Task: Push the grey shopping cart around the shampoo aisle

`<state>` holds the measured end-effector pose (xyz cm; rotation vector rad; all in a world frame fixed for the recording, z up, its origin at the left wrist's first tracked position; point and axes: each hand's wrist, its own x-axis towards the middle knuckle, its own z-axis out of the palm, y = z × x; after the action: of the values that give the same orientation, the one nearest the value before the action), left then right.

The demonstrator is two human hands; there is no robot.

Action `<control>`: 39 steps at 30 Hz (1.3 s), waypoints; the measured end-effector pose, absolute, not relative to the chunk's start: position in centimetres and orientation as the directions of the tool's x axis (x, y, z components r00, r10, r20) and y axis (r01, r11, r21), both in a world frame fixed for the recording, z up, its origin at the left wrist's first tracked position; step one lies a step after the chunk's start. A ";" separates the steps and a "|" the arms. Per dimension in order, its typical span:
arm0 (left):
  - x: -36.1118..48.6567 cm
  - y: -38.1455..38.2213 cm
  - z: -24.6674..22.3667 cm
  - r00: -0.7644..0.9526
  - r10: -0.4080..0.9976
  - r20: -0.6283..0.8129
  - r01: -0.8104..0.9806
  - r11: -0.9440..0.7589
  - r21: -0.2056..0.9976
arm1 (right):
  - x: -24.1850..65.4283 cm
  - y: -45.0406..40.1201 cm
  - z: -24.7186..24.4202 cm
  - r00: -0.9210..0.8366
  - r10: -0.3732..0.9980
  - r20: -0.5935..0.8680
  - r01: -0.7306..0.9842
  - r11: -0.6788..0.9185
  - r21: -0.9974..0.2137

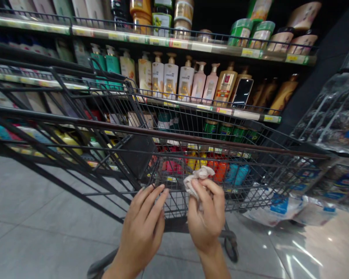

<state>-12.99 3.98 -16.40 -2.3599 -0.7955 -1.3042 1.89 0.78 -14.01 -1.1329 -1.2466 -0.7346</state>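
A crumpled white cloth or tissue (199, 179) is pinched between the thumb and fingers of my right hand (206, 211), beside the near side of a dark wire shopping cart (189, 136). To its left, my left hand (145, 219) has its fingers stretched out in front of the cart's lower mesh, holding nothing visible. The two hands are apart. Through the mesh, the cart basket shows no goods that I can make out apart from the shelf items behind it.
Behind the cart, store shelves (205, 46) hold pump bottles (170, 79) and jars (162, 24). A phone-like dark rectangle (242, 92) stands among the bottles. Wrapped packs (337, 178) hang at the right. The cart's wheel (231, 249) rests on grey floor tiles (40, 217).
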 end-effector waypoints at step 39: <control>-16.3 5.6 -16.3 0.191 0.312 0.931 0.714 -0.694 0.086 | 2.5 0.6 -14.8 0.444 0.082 0.892 0.845 0.293 -0.448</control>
<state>-16.29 5.60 -16.34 -2.1064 -0.9647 -1.5074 2.48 0.58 -14.81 -1.1766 -1.0003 -0.6406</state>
